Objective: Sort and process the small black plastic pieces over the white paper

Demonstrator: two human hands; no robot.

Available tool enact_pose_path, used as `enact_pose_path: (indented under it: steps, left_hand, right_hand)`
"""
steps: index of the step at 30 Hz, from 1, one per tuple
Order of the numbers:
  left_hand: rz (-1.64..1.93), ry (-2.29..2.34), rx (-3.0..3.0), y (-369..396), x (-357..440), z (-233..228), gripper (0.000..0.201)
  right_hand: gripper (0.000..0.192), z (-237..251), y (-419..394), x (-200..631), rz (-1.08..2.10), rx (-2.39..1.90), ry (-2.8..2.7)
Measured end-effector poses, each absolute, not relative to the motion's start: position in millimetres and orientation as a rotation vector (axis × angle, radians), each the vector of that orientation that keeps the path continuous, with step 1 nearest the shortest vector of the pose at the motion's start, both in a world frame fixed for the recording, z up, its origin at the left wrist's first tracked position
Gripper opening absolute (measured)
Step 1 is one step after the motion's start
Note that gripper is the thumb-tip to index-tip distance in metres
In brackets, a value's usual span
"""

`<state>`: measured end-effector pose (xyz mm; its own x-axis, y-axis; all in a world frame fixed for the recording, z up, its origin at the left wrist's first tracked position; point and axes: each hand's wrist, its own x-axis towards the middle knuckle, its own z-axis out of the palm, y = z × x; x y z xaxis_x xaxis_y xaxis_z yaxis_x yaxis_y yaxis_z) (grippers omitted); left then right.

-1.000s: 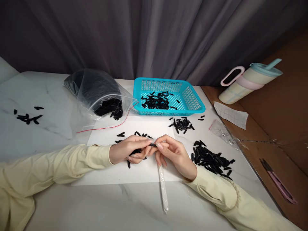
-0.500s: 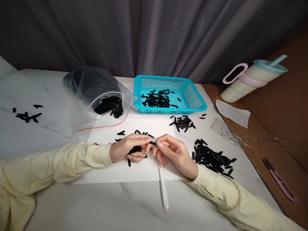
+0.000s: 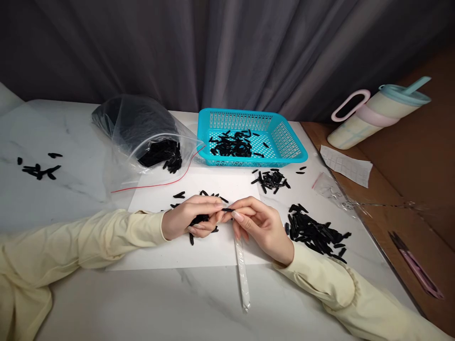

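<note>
Two hands: left hand point(image 3: 188, 219), right hand point(image 3: 261, 225), one small black piece point(image 3: 227, 210) pinched between them. One blue basket point(image 3: 284, 142). One clear zip bag point(image 3: 142, 132) of black pieces. One white paper sheet point(image 3: 209, 248). One slim white tube point(image 3: 242, 274). One tumbler point(image 3: 377, 118) with straw. One pink clipper point(image 3: 417, 272). One paper slip point(image 3: 346, 166). Loose heaps of black pieces on the desk point(image 3: 142, 303): three, at far left point(image 3: 37, 169), below the basket point(image 3: 270, 180), and right point(image 3: 316, 233); pieces too many to count.

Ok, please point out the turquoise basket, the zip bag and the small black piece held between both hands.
turquoise basket point(image 3: 289, 147), head view, on its right wall.
zip bag point(image 3: 142, 128), head view, on its clear upper side.
small black piece point(image 3: 227, 210), head view, on its middle, between the fingertips.
</note>
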<state>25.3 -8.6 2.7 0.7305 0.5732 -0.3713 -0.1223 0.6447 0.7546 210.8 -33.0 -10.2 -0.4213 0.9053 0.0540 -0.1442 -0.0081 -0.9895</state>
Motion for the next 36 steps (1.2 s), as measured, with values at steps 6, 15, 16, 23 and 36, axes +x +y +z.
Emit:
enact_pose_path:
  steps: [6,15,16,23,36]
  left_hand:
    - [0.430,0.637,0.760,-9.8,24.9,2.7,0.025]
    - [0.417,0.621,0.777,-8.2,24.7,1.0,0.025]
    - [0.416,0.621,0.782,-8.4,24.6,0.7,0.025]
    - [0.427,0.607,0.788,-9.6,23.9,0.8,0.025]
    - [0.463,0.574,0.850,-12.4,23.3,0.2,0.023]
  right_hand:
    - [0.015,-10.4,-33.6,210.9,1.548,-0.835,-1.436]
    - [0.008,-11.2,-36.0,212.0,1.397,-0.836,-1.544]
    - [0.007,-11.2,-36.5,212.0,1.368,-0.845,-1.566]
    - [0.006,-10.3,-38.6,212.6,1.166,-0.902,-1.687]
    - [0.015,-9.4,-40.4,213.5,1.027,-0.883,-1.751]
